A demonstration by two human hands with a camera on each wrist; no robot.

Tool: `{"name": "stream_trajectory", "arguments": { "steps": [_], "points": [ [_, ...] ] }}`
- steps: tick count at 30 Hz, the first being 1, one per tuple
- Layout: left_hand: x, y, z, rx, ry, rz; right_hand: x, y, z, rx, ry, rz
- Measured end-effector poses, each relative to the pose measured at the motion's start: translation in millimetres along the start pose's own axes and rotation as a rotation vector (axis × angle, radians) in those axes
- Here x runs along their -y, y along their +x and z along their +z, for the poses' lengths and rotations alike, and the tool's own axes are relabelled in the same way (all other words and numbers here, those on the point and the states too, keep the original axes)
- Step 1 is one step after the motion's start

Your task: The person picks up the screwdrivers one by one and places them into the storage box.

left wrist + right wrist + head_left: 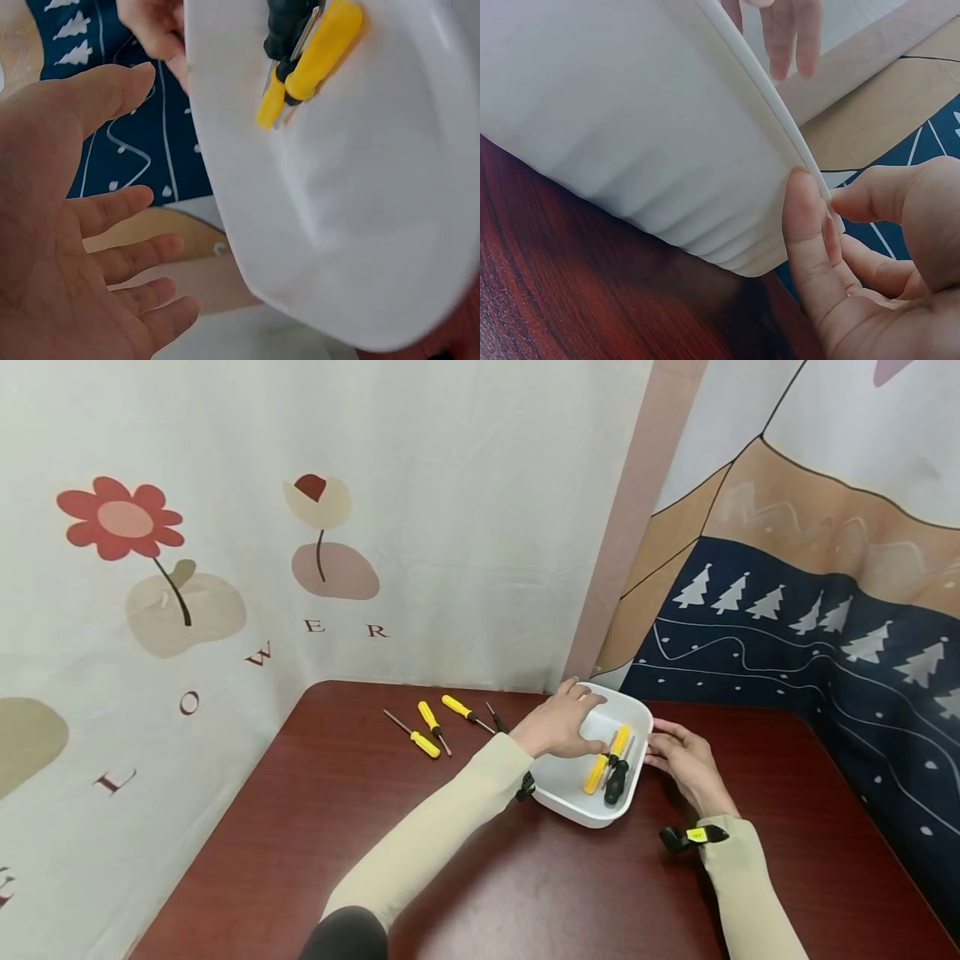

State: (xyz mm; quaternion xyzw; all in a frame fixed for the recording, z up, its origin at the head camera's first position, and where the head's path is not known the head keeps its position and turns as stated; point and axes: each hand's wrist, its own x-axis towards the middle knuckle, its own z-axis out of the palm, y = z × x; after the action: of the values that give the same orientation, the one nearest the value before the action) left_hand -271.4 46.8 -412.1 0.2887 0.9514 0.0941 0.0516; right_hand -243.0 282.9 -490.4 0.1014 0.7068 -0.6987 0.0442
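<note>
A white plastic tub [588, 817] stands at the far middle of the table, with yellow-handled screwdrivers [597, 774] and a black-handled screwdriver [617, 783] in its right side. My right hand [684, 762] pinches the tub's right rim between thumb and fingers; in the right wrist view the thumb and forefinger close over the lip [784, 124]. My left hand [561, 720] is over the tub's left part in the head view. Its fingers are spread and the palm [67, 247] holds nothing, as the left wrist view shows.
Left of the tub lie several screwdrivers: one yellow with its shaft pointing away [424, 744], two more yellow ones [429, 716] [457, 706], and a dark one [497, 720] partly hidden by my left arm. Printed curtains [480, 527] hang behind the brown table [570, 902].
</note>
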Motion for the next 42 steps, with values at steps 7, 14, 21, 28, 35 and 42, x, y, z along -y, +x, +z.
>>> {"name": "stream_trajectory", "arguments": {
  "steps": [7,14,21,28,35,42],
  "points": [
    [11.4,-12.3,-3.3,-0.067,-0.042,-0.023,0.0,-2.3,-2.1,0.001,-0.010,0.005],
    [21.1,-22.7,-6.3,-0.104,-0.096,-0.050,0.3,-2.8,-2.6,0.005,-0.008,0.006],
    [36.3,-34.1,-8.3,-0.158,-0.179,-0.086,0.2,-1.3,-1.0,0.002,0.000,0.005],
    [60.7,-45.8,-5.0,-0.205,-0.252,-0.093,-0.4,-1.2,-1.1,0.001,-0.004,-0.004],
    [83.7,-58.8,-1.8,-0.238,-0.288,-0.122,-0.4,-2.0,-2.3,0.000,-0.004,0.006],
    [104.1,-76.5,-3.3,-0.235,-0.319,-0.158,0.1,-2.0,-1.6,-0.002,-0.010,0.010]
  ]
}}
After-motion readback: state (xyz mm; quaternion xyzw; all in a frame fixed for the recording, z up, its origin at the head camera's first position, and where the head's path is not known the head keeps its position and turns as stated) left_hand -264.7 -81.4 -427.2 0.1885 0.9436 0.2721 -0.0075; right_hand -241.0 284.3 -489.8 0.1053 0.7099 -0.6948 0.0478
